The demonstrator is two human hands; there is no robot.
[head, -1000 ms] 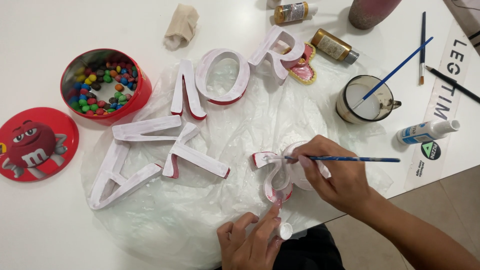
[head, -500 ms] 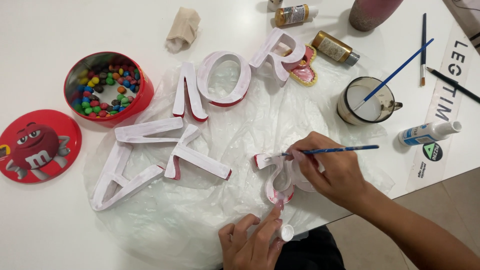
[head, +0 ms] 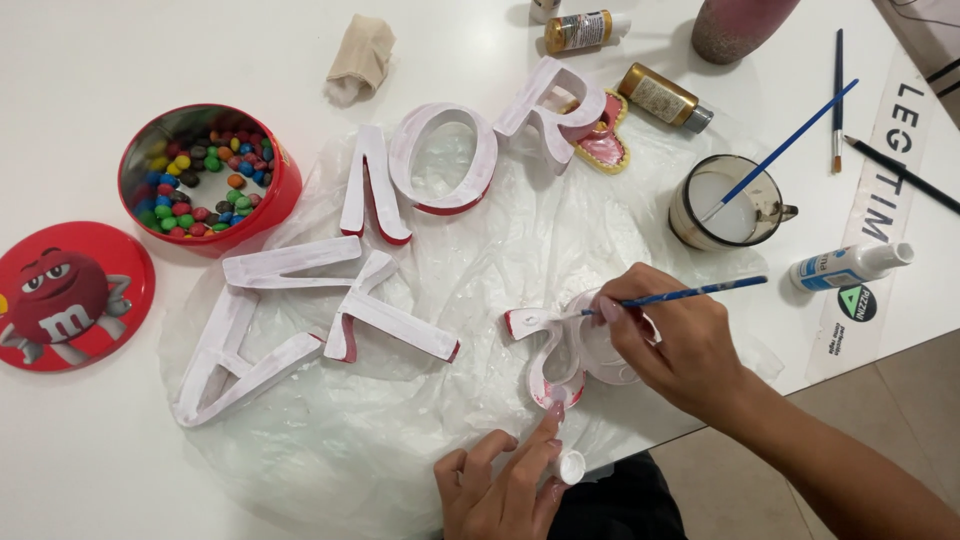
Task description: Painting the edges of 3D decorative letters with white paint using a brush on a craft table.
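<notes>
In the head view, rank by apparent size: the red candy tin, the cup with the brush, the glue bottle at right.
1. red candy tin
2. cup
3. glue bottle
All sit at similar depth on the table, so the ranking seems safe.

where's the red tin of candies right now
In the head view the open red tin of candies sits at the upper left of the white table, just above its red lid and left of the painted letters.

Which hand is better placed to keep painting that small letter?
Right. The right hand holds the blue brush at the small letter; the left hand only steadies its edge.
</notes>
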